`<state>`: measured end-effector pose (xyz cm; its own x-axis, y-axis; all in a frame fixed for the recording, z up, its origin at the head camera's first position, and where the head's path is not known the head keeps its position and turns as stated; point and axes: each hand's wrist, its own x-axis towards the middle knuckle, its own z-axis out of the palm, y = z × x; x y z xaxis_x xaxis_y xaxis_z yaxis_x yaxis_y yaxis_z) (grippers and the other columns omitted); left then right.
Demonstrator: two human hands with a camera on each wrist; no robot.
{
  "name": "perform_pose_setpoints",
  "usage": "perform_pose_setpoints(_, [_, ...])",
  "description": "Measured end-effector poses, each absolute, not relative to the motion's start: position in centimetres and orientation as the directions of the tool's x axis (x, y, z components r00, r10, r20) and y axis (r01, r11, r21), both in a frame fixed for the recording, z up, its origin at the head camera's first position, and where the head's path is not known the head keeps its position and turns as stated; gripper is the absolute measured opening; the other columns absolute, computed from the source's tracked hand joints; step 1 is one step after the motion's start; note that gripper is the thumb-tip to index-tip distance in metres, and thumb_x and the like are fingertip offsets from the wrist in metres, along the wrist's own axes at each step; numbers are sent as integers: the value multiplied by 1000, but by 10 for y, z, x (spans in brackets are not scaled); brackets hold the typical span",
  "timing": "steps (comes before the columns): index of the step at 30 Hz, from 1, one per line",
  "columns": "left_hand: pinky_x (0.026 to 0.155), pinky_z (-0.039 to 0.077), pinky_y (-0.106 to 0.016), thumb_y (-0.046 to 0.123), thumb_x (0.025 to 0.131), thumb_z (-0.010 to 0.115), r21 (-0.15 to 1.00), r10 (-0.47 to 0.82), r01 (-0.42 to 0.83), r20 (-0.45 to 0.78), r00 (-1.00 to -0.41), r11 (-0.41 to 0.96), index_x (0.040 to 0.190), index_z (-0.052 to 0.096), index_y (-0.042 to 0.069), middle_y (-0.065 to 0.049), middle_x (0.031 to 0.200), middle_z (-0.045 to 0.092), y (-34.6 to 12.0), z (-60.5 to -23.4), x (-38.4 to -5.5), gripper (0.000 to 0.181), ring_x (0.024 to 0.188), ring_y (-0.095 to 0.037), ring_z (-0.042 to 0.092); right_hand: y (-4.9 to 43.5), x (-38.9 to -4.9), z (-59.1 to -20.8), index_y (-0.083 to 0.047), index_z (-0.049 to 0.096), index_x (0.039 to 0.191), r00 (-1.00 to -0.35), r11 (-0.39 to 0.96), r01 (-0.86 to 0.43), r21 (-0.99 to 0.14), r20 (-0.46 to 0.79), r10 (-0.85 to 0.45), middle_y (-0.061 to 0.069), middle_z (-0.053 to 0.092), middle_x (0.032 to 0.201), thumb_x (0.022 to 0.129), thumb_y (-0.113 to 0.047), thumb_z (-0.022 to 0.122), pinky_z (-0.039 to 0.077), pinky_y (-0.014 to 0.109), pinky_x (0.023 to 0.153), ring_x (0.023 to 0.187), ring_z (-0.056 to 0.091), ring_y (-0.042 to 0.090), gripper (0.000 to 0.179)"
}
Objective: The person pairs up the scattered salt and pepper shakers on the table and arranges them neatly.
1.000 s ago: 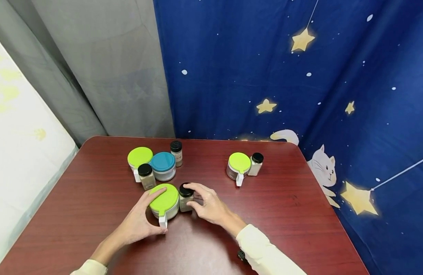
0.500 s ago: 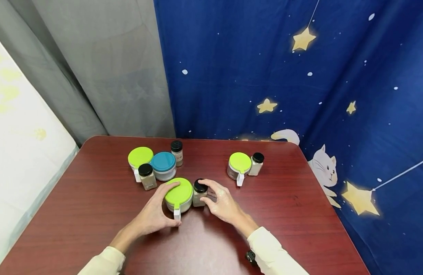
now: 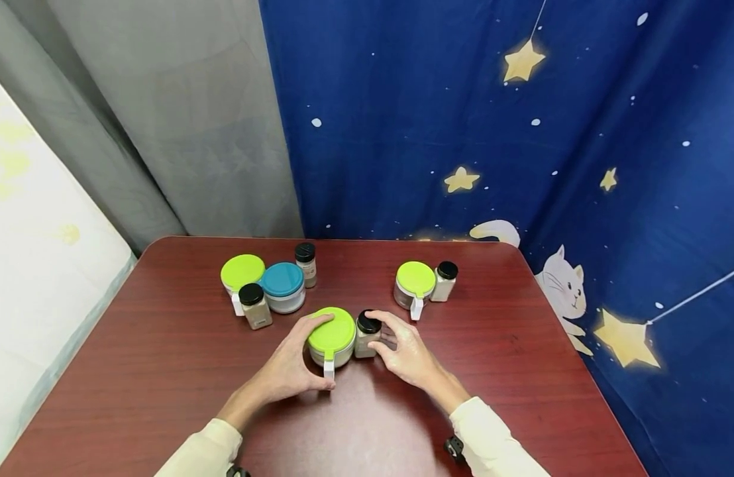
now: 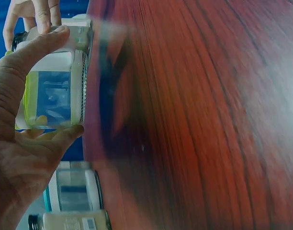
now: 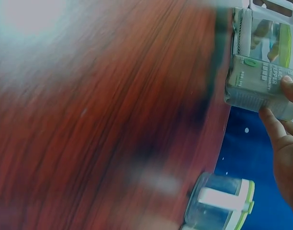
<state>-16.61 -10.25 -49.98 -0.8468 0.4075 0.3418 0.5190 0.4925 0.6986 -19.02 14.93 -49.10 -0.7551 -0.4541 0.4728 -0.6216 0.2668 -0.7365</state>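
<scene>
Near the middle of the table, my left hand [image 3: 288,368] grips a clear round jar [image 3: 333,331] with a lime-green lid and a white handle. Its thumb lies by the handle and its fingers wrap the far side. Right beside that jar stands a square spice bottle [image 3: 366,339] with a black cap, held by my right hand [image 3: 410,356] between thumb and fingers. Its label reads "pepper" in part in the right wrist view, where the pepper bottle [image 5: 256,86] sits against the jar's clear wall [image 5: 259,36]. Both containers are upright.
At the back left stand another green-lidded jar [image 3: 243,270], a blue-lidded jar [image 3: 283,285] and two black-capped bottles, one in front [image 3: 256,311], one behind [image 3: 307,265]. Back right, a green-lidded jar [image 3: 415,281] stands beside a black-capped bottle [image 3: 444,283]. Curtains hang behind the table [image 3: 510,397].
Both hands have moved to the right, carrying the green-lidded jar and the pepper bottle along side by side, away from the left group. The other containers have stayed put.
</scene>
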Motion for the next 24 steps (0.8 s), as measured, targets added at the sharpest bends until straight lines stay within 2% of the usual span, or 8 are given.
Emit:
perform_pose_setpoints(9, [92,35,-42,37,45,89,707,406,505,325,-854,495,138,32,27,7,133,31,-75,-502,-165,110,118,-11,36,170,-168,-461,1,50,121,-771,268,-606,-749,469,-431,17,53,116,74,13,66,47,39,77,98,57,30,52])
perform_pose_setpoints(19, [87,40,-42,41,44,89,712,387,457,275,-880,534,137,32,32,7,132,30,-41,-498,-160,110,113,-12,41,199,-164,-459,2,51,119,-835,266,-503,-822,383,-395,16,57,111,73,14,66,47,38,78,98,57,30,50])
perform_pose_setpoints(24, [84,41,-41,42,43,89,713,373,449,275,-886,539,137,33,33,8,132,31,-24,-498,-158,110,110,-13,45,213,-160,-458,1,50,119,-843,284,-497,-820,377,-384,16,56,111,73,14,66,47,37,78,100,56,30,51])
